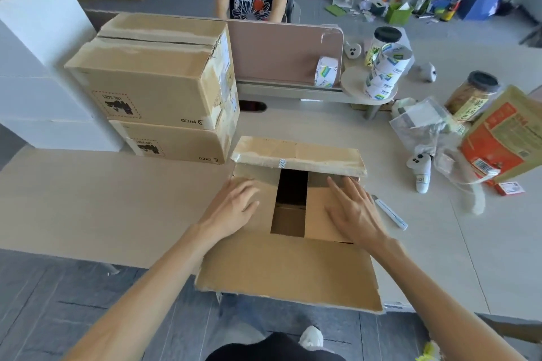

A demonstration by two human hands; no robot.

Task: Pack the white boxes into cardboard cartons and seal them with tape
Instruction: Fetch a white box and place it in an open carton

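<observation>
Two hands press flat on the carton point(289, 272). The left hand point(234, 204) lies on the left flap point(268, 187) and the right hand point(353, 208) on the right flap point(316, 214). Fingers are straight and spread, gripping nothing. A dark gap shows between these flaps. The carton sits on the table point(117, 199) directly under both hands. Its far flap point(299, 155) is half raised beyond the fingertips, and its near flap point(264, 267) lies open under the wrists. Just right of the right hand lies a white cutter point(391, 212). Beyond the left hand two closed cartons point(152, 82) are stacked, with white boxes point(38, 67) further left. Well beyond the right hand stand stacked tape rolls point(384, 73).
</observation>
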